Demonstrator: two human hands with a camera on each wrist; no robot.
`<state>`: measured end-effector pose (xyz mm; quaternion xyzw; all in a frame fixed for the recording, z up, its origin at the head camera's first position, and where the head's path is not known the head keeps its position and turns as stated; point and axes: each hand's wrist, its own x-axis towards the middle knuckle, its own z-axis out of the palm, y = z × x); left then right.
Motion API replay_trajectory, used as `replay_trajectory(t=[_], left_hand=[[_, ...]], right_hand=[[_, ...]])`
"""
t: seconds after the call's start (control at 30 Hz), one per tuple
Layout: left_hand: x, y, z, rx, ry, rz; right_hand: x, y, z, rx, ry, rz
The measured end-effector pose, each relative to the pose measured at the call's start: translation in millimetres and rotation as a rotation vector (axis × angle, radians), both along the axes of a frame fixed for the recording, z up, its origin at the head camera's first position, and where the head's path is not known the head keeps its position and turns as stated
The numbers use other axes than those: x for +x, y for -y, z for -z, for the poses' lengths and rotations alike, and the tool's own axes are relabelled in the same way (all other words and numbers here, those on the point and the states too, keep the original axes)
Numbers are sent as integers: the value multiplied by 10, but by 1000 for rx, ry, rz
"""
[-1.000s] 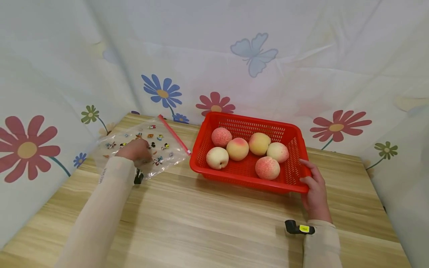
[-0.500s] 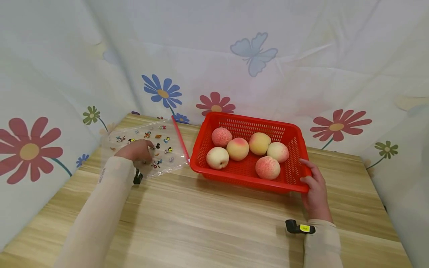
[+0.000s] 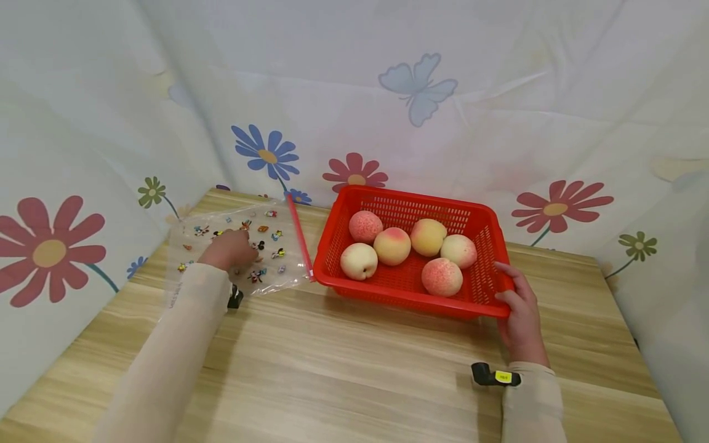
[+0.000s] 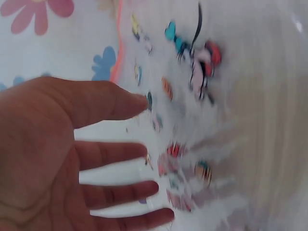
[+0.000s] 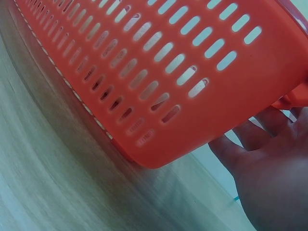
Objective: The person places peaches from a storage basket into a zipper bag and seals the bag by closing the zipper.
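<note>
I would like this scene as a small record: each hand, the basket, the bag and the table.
Left hand: fingers extended at the zip bag
Right hand: grips the red basket at its right end
Basket contents: six peaches
Zip bag: clear, cartoon figures, pink zip strip, left of basket
Table: wood-grain surface

Glossy plastic bag [image 3: 288, 240], smooth plastic basket [image 3: 399, 298]
</note>
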<state>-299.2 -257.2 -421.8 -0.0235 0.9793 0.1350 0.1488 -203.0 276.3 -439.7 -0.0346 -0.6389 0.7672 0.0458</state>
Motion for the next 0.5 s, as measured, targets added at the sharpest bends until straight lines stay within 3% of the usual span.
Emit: replay_trajectory(t=[0.13, 0.5], left_hand=[[44, -97, 11, -21, -7, -71], [47, -180, 42, -26, 43, -109]], right_hand=[[4, -4, 8, 4, 5, -2], [8, -3, 8, 14, 7, -3]])
